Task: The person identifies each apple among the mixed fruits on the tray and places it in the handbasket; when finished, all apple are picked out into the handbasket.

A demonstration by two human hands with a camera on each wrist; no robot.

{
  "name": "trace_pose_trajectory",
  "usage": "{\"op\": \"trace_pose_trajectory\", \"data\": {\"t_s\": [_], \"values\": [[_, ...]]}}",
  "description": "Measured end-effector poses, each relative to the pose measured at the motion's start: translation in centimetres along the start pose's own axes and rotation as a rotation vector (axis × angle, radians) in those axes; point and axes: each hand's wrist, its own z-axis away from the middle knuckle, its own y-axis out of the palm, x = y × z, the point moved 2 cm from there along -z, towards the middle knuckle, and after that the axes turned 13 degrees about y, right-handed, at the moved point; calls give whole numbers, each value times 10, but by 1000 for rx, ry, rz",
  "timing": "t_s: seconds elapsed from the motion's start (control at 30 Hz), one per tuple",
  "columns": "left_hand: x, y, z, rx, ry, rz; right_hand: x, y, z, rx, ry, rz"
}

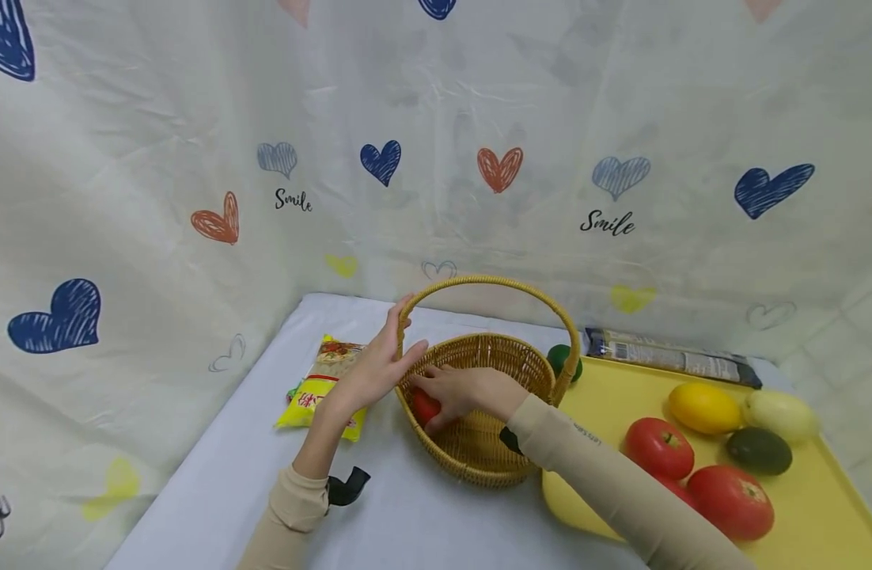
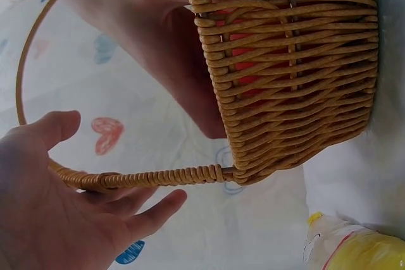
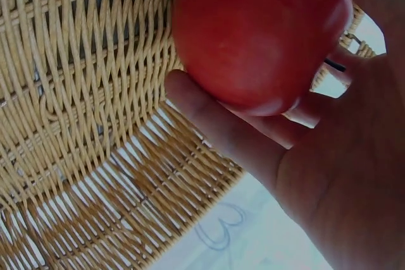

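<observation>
A wicker basket (image 1: pixel 503 356) with a tall arched handle (image 1: pixel 489 280) stands on the table. My right hand (image 1: pixel 472 389) reaches down into it and holds a red tomato (image 1: pixel 426 407) near the left wall. In the right wrist view, thumb and fingers curve round the smooth tomato (image 3: pixel 253 36) beside the woven cane. My left hand (image 1: pixel 373 374) is at the left side of the handle. Its fingers are loosely spread in the left wrist view, the handle passing between thumb and fingers without a tight grip.
Left of the basket lies a yellow food packet (image 1: pixel 322 388). A yellow tray (image 1: pixel 593 499) at right bears red tomatoes (image 1: pixel 730 501), a lemon (image 1: pixel 704 408) and other produce. Behind the tray lies a long dark package (image 1: pixel 671 358). A green round item (image 1: pixel 559 360) shows beside the handle.
</observation>
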Motion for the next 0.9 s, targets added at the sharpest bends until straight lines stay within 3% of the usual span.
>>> {"op": "trace_pose_trajectory", "data": {"t_s": [0.63, 0.9], "values": [[-2, 2, -1, 0, -3, 11, -1, 11, 4, -14, 10, 21], [1, 3, -2, 5, -3, 12, -4, 10, 22, -95, -36, 29]]}}
